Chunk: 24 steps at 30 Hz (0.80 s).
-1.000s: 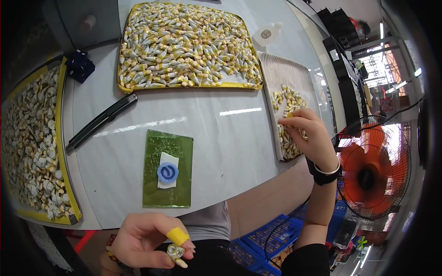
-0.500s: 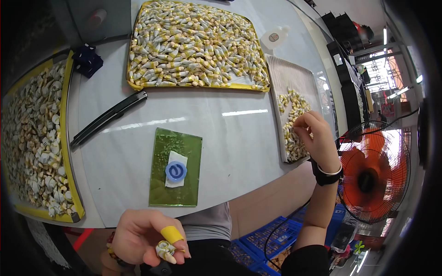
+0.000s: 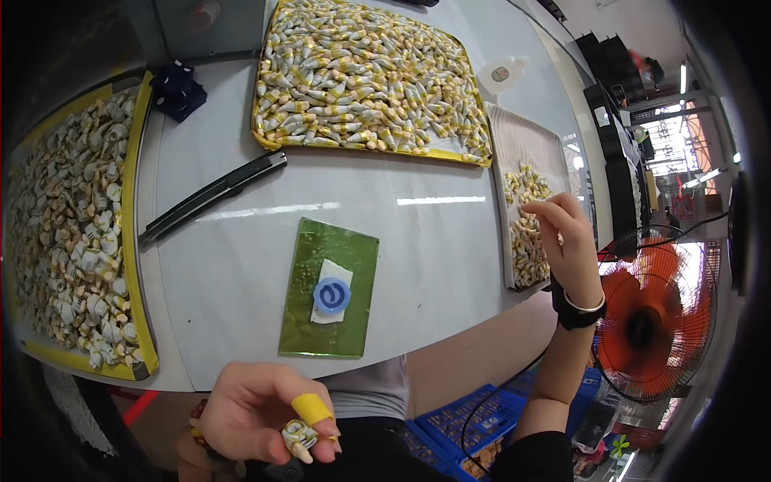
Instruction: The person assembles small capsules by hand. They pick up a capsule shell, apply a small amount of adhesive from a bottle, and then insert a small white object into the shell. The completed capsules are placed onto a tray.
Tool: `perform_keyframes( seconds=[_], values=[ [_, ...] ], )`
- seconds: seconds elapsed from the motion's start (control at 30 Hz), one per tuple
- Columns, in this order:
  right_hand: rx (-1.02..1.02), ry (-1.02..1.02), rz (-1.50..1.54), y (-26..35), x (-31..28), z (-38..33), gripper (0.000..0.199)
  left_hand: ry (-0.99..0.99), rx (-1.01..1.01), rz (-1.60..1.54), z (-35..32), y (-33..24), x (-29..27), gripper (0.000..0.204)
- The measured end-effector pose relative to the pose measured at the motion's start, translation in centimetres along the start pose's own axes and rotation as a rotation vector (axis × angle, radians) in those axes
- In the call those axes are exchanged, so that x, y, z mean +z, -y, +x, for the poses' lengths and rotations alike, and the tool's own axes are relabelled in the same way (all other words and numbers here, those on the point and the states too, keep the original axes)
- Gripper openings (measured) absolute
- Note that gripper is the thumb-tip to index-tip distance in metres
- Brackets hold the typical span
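My left hand [image 3: 261,410] is low, in front of the table edge. It pinches a small cone-shaped wrapped piece [image 3: 299,439] between thumb and fingers, and one finger wears a yellow tape band. My right hand [image 3: 566,241] hovers over the grey tray [image 3: 526,140] at the right, fingertips pinched at the small yellowish pieces [image 3: 526,233] lying in it. I cannot tell whether it holds one. A black watch sits on that wrist. A green sheet [image 3: 331,283] with a white pad and a blue ring lies on the table between the hands.
A yellow tray [image 3: 365,80] heaped with wrapped pieces stands at the back. Another yellow tray [image 3: 72,233] fills the left side. A black utility knife [image 3: 210,195], a dark blue object [image 3: 178,87] and a white glue bottle [image 3: 502,75] lie on the table. An orange fan [image 3: 654,321] stands right.
My right hand has lifted slightly and shifted toward the tray's near half. My left hand has turned the small piece between its fingers.
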State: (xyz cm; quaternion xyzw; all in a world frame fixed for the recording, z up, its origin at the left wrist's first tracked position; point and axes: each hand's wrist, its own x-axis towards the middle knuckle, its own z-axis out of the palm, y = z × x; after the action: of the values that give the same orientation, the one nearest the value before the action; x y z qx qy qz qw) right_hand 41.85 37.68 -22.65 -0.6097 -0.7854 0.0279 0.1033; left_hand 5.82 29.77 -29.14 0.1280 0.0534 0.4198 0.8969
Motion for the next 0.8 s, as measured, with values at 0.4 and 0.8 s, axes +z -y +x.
perform_keyframes(
  seconds=[0.4,0.8],
  values=[
    [-0.267,0.052,0.533,9.8,0.8,0.7,0.022,0.069,0.035,0.004,0.4,-0.8,-0.7,0.037],
    [-0.636,0.048,0.334,13.5,4.5,3.1,0.021,0.022,0.086,0.065,-0.5,-1.0,-0.7,0.035]
  ],
)
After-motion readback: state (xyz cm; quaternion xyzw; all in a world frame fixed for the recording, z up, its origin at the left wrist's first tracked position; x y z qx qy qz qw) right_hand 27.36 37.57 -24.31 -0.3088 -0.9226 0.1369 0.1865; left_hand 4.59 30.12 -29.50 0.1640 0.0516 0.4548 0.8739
